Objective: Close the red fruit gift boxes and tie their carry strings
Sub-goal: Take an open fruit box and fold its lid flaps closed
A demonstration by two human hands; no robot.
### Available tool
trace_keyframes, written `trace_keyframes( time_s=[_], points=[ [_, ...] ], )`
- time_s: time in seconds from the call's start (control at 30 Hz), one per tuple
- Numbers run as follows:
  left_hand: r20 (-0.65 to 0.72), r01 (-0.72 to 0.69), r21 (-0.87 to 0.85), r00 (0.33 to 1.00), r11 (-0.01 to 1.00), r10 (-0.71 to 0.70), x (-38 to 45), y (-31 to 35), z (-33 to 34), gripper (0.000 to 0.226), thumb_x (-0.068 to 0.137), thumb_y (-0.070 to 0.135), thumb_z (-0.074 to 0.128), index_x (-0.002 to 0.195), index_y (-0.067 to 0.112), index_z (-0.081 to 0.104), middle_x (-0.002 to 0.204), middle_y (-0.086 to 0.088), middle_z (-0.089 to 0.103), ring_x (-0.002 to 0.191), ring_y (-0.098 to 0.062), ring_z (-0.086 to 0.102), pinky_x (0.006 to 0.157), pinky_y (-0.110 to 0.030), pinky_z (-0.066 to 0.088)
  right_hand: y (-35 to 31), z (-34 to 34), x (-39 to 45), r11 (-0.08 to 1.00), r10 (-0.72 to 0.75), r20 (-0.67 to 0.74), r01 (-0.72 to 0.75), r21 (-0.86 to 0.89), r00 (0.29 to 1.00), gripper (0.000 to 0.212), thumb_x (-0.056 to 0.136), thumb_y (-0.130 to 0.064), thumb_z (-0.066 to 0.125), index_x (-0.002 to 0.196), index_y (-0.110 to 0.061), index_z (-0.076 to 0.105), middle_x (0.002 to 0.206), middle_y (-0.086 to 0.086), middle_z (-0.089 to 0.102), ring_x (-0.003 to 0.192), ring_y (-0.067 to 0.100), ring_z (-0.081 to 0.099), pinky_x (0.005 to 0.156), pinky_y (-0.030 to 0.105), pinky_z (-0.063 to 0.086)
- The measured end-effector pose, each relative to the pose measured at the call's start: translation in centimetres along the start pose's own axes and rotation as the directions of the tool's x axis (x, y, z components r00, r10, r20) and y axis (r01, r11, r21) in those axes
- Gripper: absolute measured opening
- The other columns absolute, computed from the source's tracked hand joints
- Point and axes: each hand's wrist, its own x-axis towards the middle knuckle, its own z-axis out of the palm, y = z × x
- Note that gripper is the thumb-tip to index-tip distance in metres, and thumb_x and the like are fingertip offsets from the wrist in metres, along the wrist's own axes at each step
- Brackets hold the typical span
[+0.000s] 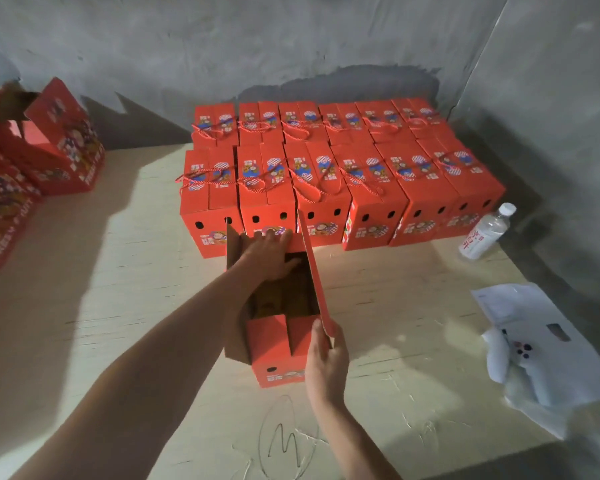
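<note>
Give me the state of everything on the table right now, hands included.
Open red box: upright, top open, flaps not folded down.
Right long flap: standing up.
Left hand: flat on the far end flap.
Right hand: gripping the right flap's near corner.
Finished boxes: closed, two rows, strings tied.
Water bottle: capped, leaning.
Red boxes at left: nearest one open.
Plastic bags: lying flat.

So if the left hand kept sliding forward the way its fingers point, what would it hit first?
Probably the far end flap of the open box; the left hand already has its fingertips there. Beyond stands the front row of tied boxes. Depth is unclear.
</note>
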Motion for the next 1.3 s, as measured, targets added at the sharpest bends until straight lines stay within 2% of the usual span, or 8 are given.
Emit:
trace_keyframes(
  time_s=[0.2, 0.37, 0.47, 0.7, 0.93, 1.07, 1.17, 1.3],
  points=[
    [-0.027, 0.109, -0.079, 0.993, 0.991, -0.112, -1.3, -2.4, 0.7, 0.098, 0.083, 0.089, 0.006, 0.161, 0.03, 0.005, 0.163, -0.017, 0.027, 0.147, -0.044, 0.029, 0.113, -0.066, 0.024, 0.5, 0.2, 2.6, 0.995, 0.048, 0.022, -0.046, -0.09, 0.999, 0.014, 0.103, -0.026, 0.06, 0.114, -0.027, 0.069, 0.093, -0.018, 0.071, 0.086, 0.005, 0.067, 0.073, 0.025, 0.055],
    [0.001, 0.313, -0.265, 0.946, 0.912, -0.324, -4.1, -4.7, 1.7, 0.064, 0.103, 0.06, 0.011, 0.16, 0.032, 0.014, 0.163, -0.02, 0.025, 0.149, -0.045, 0.025, 0.114, -0.069, 0.02, -1.0, 0.1, 5.7, 0.987, 0.045, 0.093, -0.03, -0.158, 0.995, 0.007, 0.099, -0.032, 0.067, 0.101, -0.025, 0.065, 0.085, -0.008, 0.071, 0.076, 0.018, 0.07, 0.061, 0.018, 0.052],
    [0.025, 0.471, -0.339, 0.87, 0.814, -0.493, -6.7, -4.8, 2.6, 0.053, 0.105, 0.042, 0.022, 0.155, 0.023, 0.025, 0.154, -0.021, 0.035, 0.142, -0.043, 0.033, 0.11, -0.063, 0.028, -2.4, 0.1, 8.4, 0.953, 0.077, 0.052, -0.058, -0.299, 0.996, 0.033, 0.09, -0.045, 0.075, 0.11, -0.019, 0.068, 0.093, -0.006, 0.069, 0.09, 0.018, 0.068, 0.069, 0.026, 0.051],
    [0.122, 0.735, -0.396, 0.636, 0.551, -0.762, -13.4, 0.4, 5.4, 0.069, 0.102, 0.054, 0.027, 0.151, 0.007, 0.028, 0.138, -0.019, 0.044, 0.128, -0.035, 0.039, 0.095, -0.049, 0.038, -5.5, 0.0, 13.4, 0.672, 0.07, 0.166, 0.077, -0.737, 0.984, 0.063, 0.076, -0.074, 0.073, 0.088, -0.013, 0.065, 0.097, 0.011, 0.073, 0.083, 0.032, 0.066, 0.064, 0.031, 0.04],
    [0.203, 0.812, -0.265, 0.574, 0.52, -0.793, -15.3, 5.3, 4.9, 0.084, 0.105, 0.055, 0.026, 0.153, -0.011, 0.006, 0.138, -0.024, 0.043, 0.118, -0.037, 0.046, 0.075, -0.044, 0.046, -6.5, 1.0, 13.2, 0.388, -0.017, 0.286, 0.27, -0.881, 0.958, 0.062, 0.092, -0.067, 0.057, 0.101, -0.007, 0.067, 0.108, 0.017, 0.072, 0.102, 0.039, 0.067, 0.071, 0.037, 0.044],
    [0.157, 0.797, -0.268, 0.59, 0.54, -0.792, -15.5, 5.5, 5.1, 0.086, 0.105, 0.053, 0.03, 0.154, -0.012, 0.001, 0.14, -0.025, 0.042, 0.12, -0.038, 0.047, 0.078, -0.046, 0.051, -6.3, 1.8, 10.5, 0.485, 0.076, 0.239, 0.173, -0.857, 0.968, 0.073, 0.098, -0.06, 0.05, 0.139, 0.0, 0.042, 0.138, 0.021, 0.055, 0.124, 0.041, 0.057, 0.095, 0.047, 0.048],
    [0.113, 0.749, -0.335, 0.634, 0.571, -0.765, -16.1, 5.3, 5.5, 0.081, 0.105, 0.056, 0.028, 0.159, 0.001, 0.002, 0.14, -0.026, 0.043, 0.122, -0.04, 0.049, 0.084, -0.047, 0.049, -6.8, 1.9, 8.1, 0.266, 0.119, 0.337, 0.297, -0.917, 0.934, 0.104, 0.094, -0.059, 0.058, 0.158, 0.005, 0.007, 0.166, 0.027, 0.01, 0.15, 0.045, 0.022, 0.115, 0.059, 0.032],
    [0.024, 0.578, -0.439, 0.773, 0.688, -0.634, -17.2, 4.1, 5.2, 0.048, 0.108, 0.044, 0.025, 0.152, 0.025, 0.031, 0.128, -0.023, 0.054, 0.113, -0.042, 0.057, 0.087, -0.046, 0.049, -7.2, 1.4, 6.3, 0.063, 0.093, 0.436, 0.432, -0.9, 0.895, 0.081, 0.097, -0.014, 0.059, 0.158, 0.006, 0.011, 0.166, 0.029, 0.005, 0.149, 0.05, 0.019, 0.109, 0.064, 0.041]
  ],
)
